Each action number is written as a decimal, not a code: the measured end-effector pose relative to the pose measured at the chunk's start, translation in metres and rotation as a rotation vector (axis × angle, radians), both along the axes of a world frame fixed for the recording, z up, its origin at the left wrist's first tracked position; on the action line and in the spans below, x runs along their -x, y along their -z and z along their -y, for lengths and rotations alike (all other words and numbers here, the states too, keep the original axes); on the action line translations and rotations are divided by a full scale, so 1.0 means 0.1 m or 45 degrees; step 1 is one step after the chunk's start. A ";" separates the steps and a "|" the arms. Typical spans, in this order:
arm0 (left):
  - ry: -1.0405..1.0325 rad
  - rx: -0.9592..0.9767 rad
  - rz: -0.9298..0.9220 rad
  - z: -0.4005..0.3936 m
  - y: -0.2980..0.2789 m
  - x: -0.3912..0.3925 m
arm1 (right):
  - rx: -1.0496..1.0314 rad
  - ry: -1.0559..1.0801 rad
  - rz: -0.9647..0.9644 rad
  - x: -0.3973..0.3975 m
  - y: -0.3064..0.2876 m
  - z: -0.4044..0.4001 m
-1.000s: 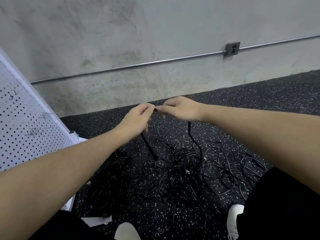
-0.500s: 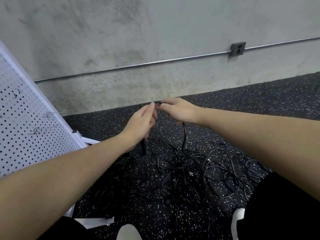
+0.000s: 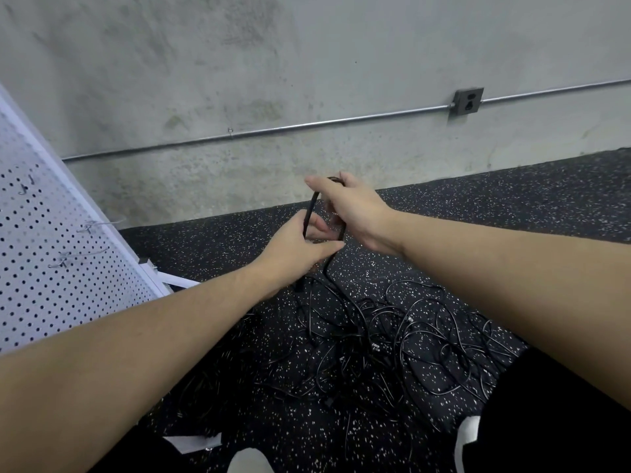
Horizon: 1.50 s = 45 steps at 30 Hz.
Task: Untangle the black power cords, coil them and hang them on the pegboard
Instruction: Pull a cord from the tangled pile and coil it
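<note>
Grey concrete wall [image 3: 239, 63] fills the top half of the view, with a thin metal pipe [image 3: 307, 124] running across it to a grey outlet box [image 3: 466, 101] at about two o'clock. Below it lies black rubber flooring [image 3: 512, 199] flecked with white. At nine o'clock a white pegboard [image 3: 51, 268] leans in, with a few wire hooks [image 3: 99, 225] sticking out of it.

Near the centre, both hands meet over a loop of black cord [image 3: 311, 209]. The right hand [image 3: 351, 206] curls its fingers round the top of the loop, at about twelve o'clock from the left hand [image 3: 300, 247], which pinches the lower strands between thumb and fingers. From the hands the cord drops toward six o'clock into a tangled pile of cords [image 3: 392, 343] spread on the floor. White shoe tips [image 3: 466, 438] show at the bottom edge.
</note>
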<state>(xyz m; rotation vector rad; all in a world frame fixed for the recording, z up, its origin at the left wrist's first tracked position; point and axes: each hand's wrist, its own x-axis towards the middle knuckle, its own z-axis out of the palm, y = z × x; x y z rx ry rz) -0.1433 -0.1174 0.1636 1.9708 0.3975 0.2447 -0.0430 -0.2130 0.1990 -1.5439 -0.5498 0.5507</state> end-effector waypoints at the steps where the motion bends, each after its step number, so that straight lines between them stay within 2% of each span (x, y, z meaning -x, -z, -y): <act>1: 0.015 -0.046 -0.021 0.01 -0.01 0.00 | -0.012 0.000 -0.019 0.01 0.00 0.00; 5: 0.106 -0.117 -0.062 0.07 -0.05 -0.01 | -0.013 -0.126 -0.135 0.08 -0.03 0.04; 10: 0.185 -0.120 -0.080 0.11 -0.03 -0.01 | 0.025 -0.114 -0.167 0.06 -0.06 0.11; 16: 0.228 0.116 0.091 0.12 -0.07 0.02 | 0.010 0.052 -0.182 -0.05 -0.04 0.10; 25: 0.264 0.206 0.130 0.08 -0.02 -0.01 | 0.143 0.016 -0.090 -0.14 -0.06 0.17; 28: 0.244 0.233 0.104 0.06 0.01 -0.02 | 0.127 -0.025 -0.156 -0.17 -0.02 0.21; 31: 0.098 0.316 0.119 0.04 0.00 -0.05 | 0.107 -0.144 -0.277 -0.20 0.05 0.25; 34: -0.062 0.456 0.179 0.02 -0.07 -0.10 | 0.306 -0.368 -0.196 -0.22 0.22 0.33; 39: -0.059 0.748 0.260 0.04 -0.15 -0.15 | 0.858 -0.828 0.308 -0.17 0.37 0.47; 41: -0.054 0.779 0.276 0.06 -0.16 -0.16 | 0.952 -0.961 0.323 -0.17 0.41 0.50; 43: -0.083 0.738 0.257 0.04 -0.16 -0.18 | 0.976 -0.963 0.223 -0.19 0.43 0.54; 45: -0.113 0.659 0.213 -0.01 -0.12 -0.20 | 1.015 -0.916 0.224 -0.24 0.40 0.59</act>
